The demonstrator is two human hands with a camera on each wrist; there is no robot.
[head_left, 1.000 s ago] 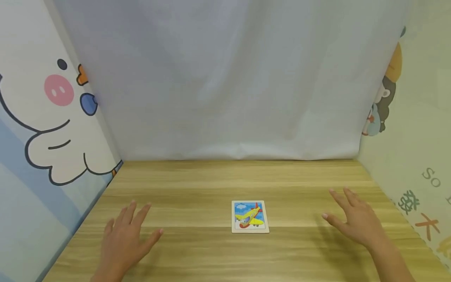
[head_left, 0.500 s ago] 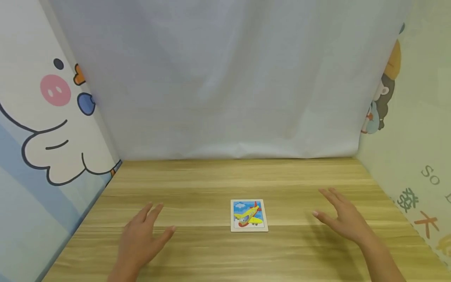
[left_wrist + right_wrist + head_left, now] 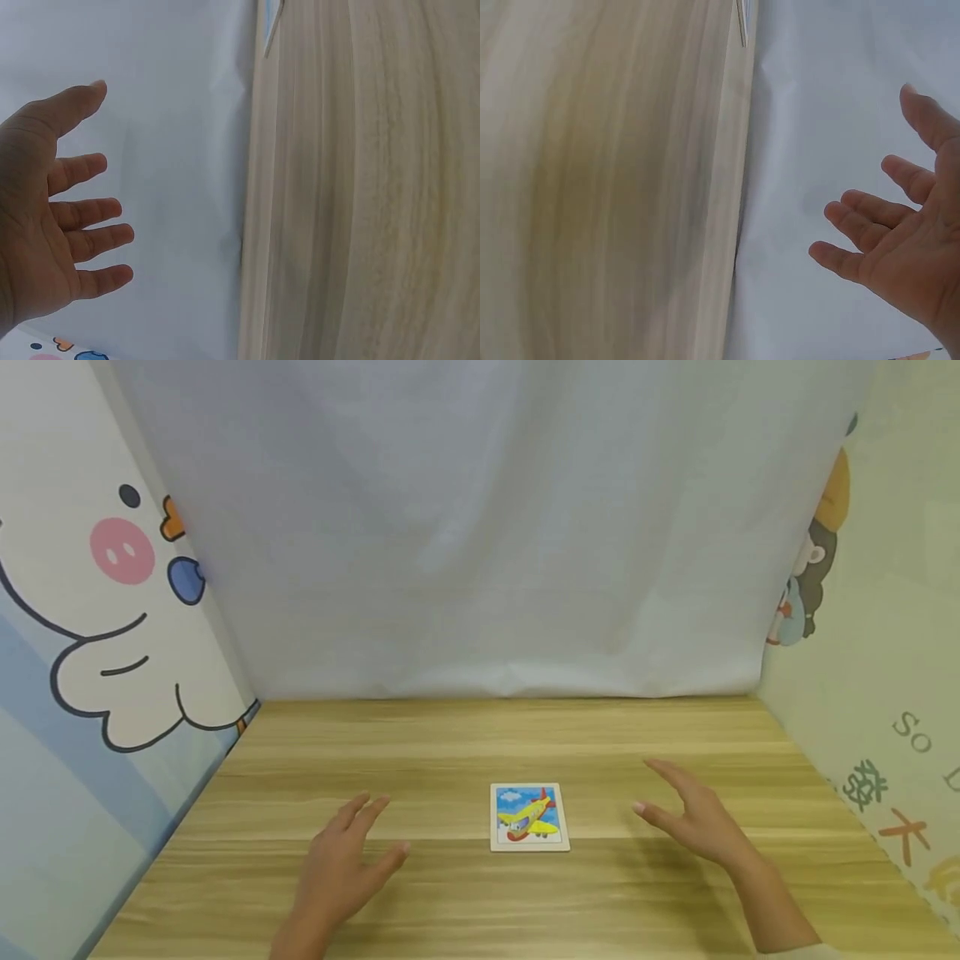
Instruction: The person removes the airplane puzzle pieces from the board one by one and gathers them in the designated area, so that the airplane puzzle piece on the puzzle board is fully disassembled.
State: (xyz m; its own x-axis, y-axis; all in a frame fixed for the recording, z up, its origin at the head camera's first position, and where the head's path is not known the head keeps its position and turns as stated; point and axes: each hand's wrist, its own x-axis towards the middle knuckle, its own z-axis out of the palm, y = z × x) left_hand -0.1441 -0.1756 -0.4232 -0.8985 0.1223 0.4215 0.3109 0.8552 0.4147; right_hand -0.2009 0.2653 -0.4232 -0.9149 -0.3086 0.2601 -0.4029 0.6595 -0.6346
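Note:
A small square picture board [image 3: 529, 817] lies flat on the wooden table, its pale border framing a yellow and red cartoon airplane on blue sky. To its left hovers my left hand [image 3: 342, 866], fingers spread and thumb pointing toward the board. My right hand [image 3: 699, 820] is held over the table on the other side, also with extended fingers. Neither hand touches the board. In the left wrist view the left palm [image 3: 37, 225] faces inward with nothing in it. The right wrist view shows the right palm [image 3: 919, 251] bare too, and only a corner of the board.
The wood-grain table [image 3: 480, 910] ends at a hanging white sheet [image 3: 480, 568] at the back. A cartoon-printed panel [image 3: 112, 693] stands along the left side. On the right is a pale printed panel [image 3: 885, 652] with lettering.
Both hands have moved inward: the left hand to the right, the right hand to the left, each closer to the picture board. The board stays in place on the table.

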